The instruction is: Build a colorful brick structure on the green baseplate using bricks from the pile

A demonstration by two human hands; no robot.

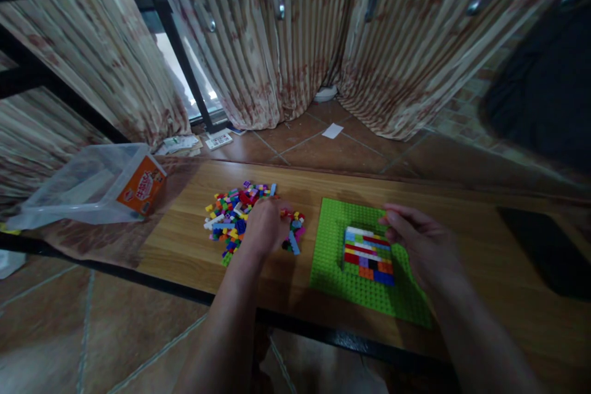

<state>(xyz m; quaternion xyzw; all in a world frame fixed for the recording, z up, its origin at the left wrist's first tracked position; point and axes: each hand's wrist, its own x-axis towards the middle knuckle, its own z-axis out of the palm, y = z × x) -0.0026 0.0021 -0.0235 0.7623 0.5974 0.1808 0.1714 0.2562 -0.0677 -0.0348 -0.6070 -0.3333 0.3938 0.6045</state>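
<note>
A loose pile of small colourful toy bricks (226, 215) lies on the wooden table. Over its right part is my left hand (265, 228), curled with the fingers closed and pointing down among the bricks. Whatever it may grip is hidden and blurred. On the right, a green studded baseplate (330, 258) carries a flat block of bricks (369, 252) in rows of white, red, blue, orange and other colours. My right hand (415, 234) hovers above the plate's right side, thumb and finger pinched on a small orange-red toy brick (383, 220).
A clear plastic bin (92, 197) with an orange label lies at the table's left end. A dark flat object (545, 252) rests at the right. Striped curtains (286, 49) hang behind the table (184, 258), and papers (332, 130) lie on the tiled floor.
</note>
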